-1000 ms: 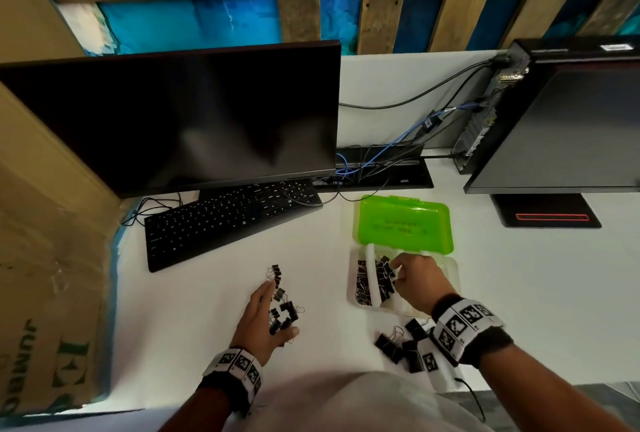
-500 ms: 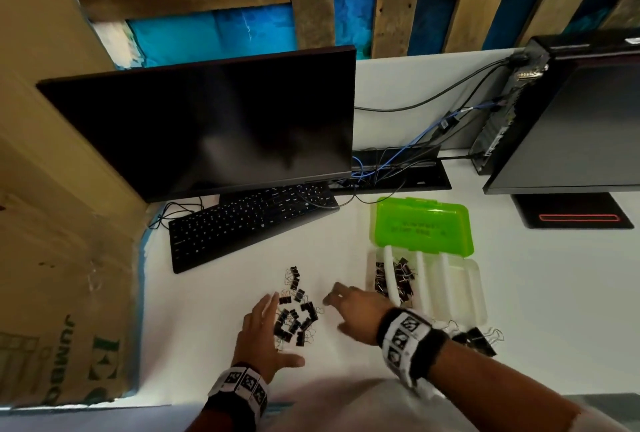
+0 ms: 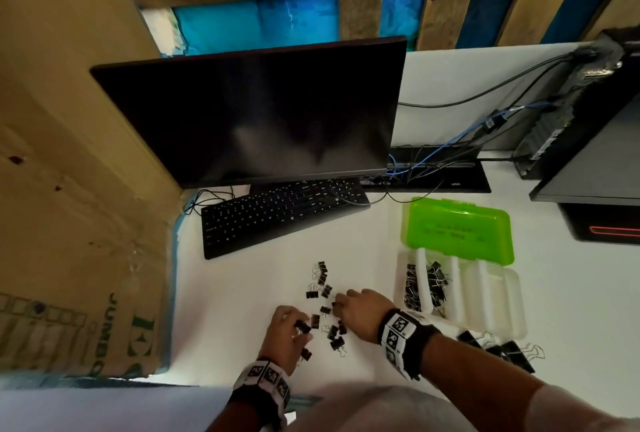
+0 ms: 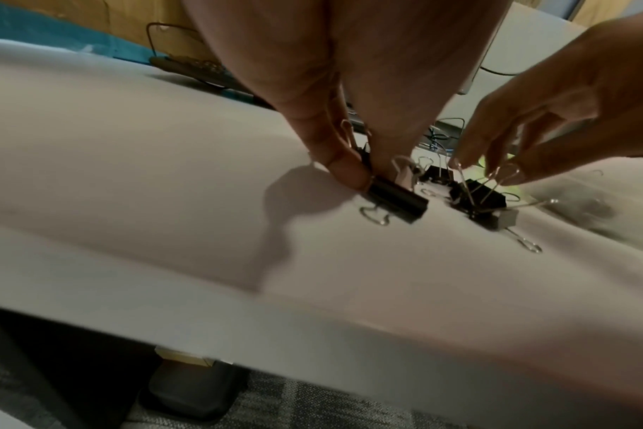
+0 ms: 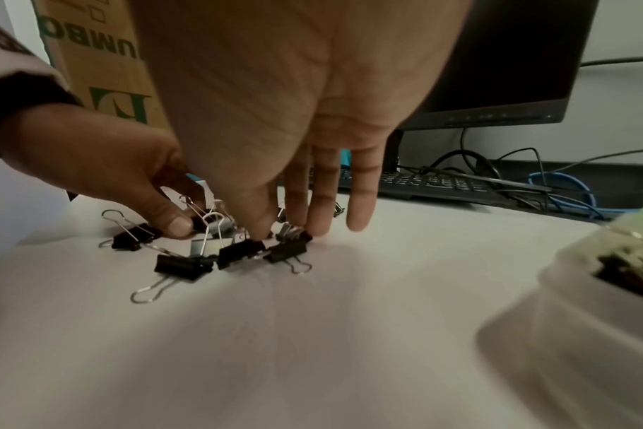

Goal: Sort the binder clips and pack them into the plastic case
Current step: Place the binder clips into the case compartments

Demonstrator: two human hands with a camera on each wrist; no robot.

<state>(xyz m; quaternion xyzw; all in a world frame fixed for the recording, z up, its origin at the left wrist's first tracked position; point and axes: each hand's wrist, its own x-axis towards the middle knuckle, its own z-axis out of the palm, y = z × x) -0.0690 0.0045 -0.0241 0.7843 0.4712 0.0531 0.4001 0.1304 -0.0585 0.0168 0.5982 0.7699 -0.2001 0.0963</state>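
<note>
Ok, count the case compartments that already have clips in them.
2: the leftmost compartment and the second compartment beside it, both holding black clips. The compartments further right in the plastic case look empty, though a stray clip could be hidden.

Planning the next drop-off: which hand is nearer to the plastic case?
Right. The right hand works in the loose clips just left of the plastic case; the left hand pinches a clip farther left.

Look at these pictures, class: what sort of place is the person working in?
Most likely an office or computer workstation: a white desk carries a dark monitor, a black keyboard and tangled cables. A cardboard box stands at the left.
</note>
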